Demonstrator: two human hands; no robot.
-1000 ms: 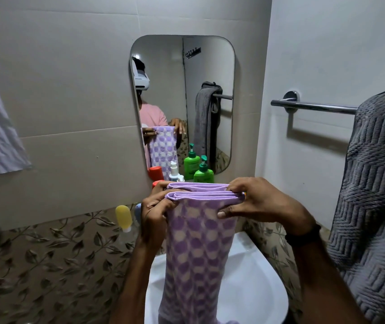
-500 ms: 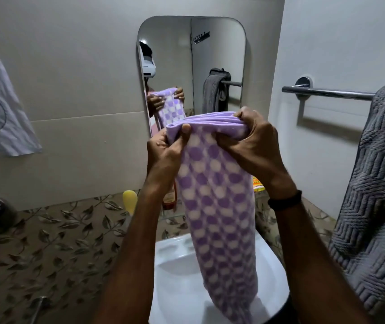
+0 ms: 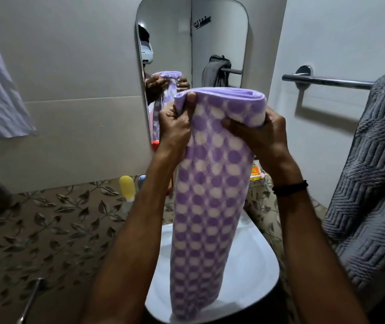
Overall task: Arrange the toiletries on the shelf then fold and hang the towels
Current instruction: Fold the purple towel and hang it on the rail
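Landmark for all positions: the purple checked towel (image 3: 210, 183), folded lengthwise and held up over the white basin (image 3: 245, 277).

Left of the towel: a yellow bottle (image 3: 127, 188) stood on the leaf-patterned ledge, with a bluish item just beside it, mostly hidden by the forearm. Other toiletries behind the towel could not be made out.

At the towel's top left corner: left hand (image 3: 175, 127) was clamped on the folded edge, thumb over the front face, fingers behind.

At the towel's top right corner: right hand (image 3: 259, 134) was closed on the same edge from below and in front. Hands stood apart by the towel's width, top edge held level, layers stacked at the fold.

Behind the towel: mirror (image 3: 219, 31).

Right of the towel and at about the level of its top edge: chrome towel bar (image 3: 327, 81), bare at its near end. Farther right, a grey towel (image 3: 374, 171) already hung over the bar.

Judgement: step in hand was hanging the folded towel. To do it well, keep both corners pinched so layers do not slip, carry it right, lay the midline over the bare stretch, and even out both sides. Risk: crowding the grey towel.
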